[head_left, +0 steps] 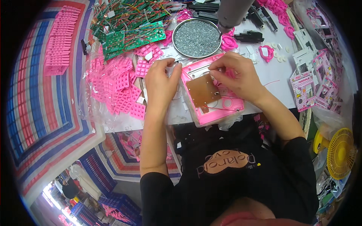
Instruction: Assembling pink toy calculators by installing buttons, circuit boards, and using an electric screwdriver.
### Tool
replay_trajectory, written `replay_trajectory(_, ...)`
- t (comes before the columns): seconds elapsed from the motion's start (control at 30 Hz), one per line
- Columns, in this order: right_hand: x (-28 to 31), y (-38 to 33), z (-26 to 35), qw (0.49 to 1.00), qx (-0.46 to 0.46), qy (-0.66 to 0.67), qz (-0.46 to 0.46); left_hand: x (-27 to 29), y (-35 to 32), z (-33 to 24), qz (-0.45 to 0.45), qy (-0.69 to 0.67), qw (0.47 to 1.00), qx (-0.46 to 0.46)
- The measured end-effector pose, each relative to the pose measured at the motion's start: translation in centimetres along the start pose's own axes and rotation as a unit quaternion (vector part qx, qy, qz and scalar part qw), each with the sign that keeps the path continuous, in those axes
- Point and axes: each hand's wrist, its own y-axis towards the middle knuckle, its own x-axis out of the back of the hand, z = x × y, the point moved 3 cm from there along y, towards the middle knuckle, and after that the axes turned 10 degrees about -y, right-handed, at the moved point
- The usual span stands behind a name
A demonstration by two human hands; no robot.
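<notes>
A pink plastic housing (208, 119) lies open in front of me at the table's near edge. Inside it rests a brown circuit board (201, 91), slightly turned. My right hand (238, 72) is closed in a pinch over the board's upper right corner; its fingertips cover whatever they hold. To the left of the housing, my left hand (162, 81) has thumb and forefinger nearly together at the housing's upper left corner. A small dark bit shows between those fingertips, too small to name. Just beyond the housing stands a round metal dish (173, 42) full of small screws.
A grey cylindrical tool (233, 13) hangs above the dish's right side. Green circuit boards with wires (132, 37) pile up at the far left, above pink keypads (117, 81). Printed pink-and-white panels (316, 83) heap at the right, near a yellow fan (341, 152).
</notes>
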Motion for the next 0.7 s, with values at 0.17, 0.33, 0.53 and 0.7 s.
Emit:
replay_trajectory(0.17,-0.1,-0.2,-0.2,1.000,0.024,0.002,-0.008,-0.6,-0.1,-0.4,-0.022,-0.089,0.994,-0.055)
replay_trajectory(0.33,0.1,0.0,-0.4,1.000,0.029,-0.007,-0.009,-0.6,-3.0,-4.4,0.035,-0.095,0.985,-0.141)
replay_trajectory(0.53,-3.0,-3.0,3.0,0.932,0.306,-0.159,0.114,-2.1,-2.9,-2.3,-0.006,-0.291,0.955,0.062)
replay_trajectory(0.7,0.0,-1.8,3.0,0.953,0.276,0.041,0.121,-2.2,-2.0,-3.4,0.071,-0.203,0.976,0.039)
